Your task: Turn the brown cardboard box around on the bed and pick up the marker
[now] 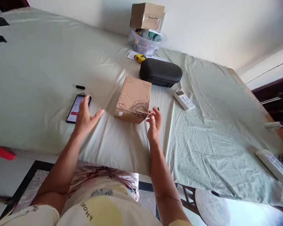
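A cardboard box (134, 95) with dark scribbled lines stands on the cloth in front of me. At its near right corner, my right hand (154, 124) pinches a thin pen (158, 109); most of the pen is hidden by the fingers, and only a dark end and a pale bit show. Fingers spread and holding nothing, my left hand (86, 117) hovers beside and partly over a phone (75, 108) with a lit screen. A small black cap (80, 87) lies just beyond the phone.
Behind the box sit a black hard case (160, 72), a yellow tape measure (140, 58) and a plastic tub (146, 44) topped by another cardboard box (147, 15). A small white box (184, 100) lies to the right. Wrinkled pale cloth (202, 141) covers the table.
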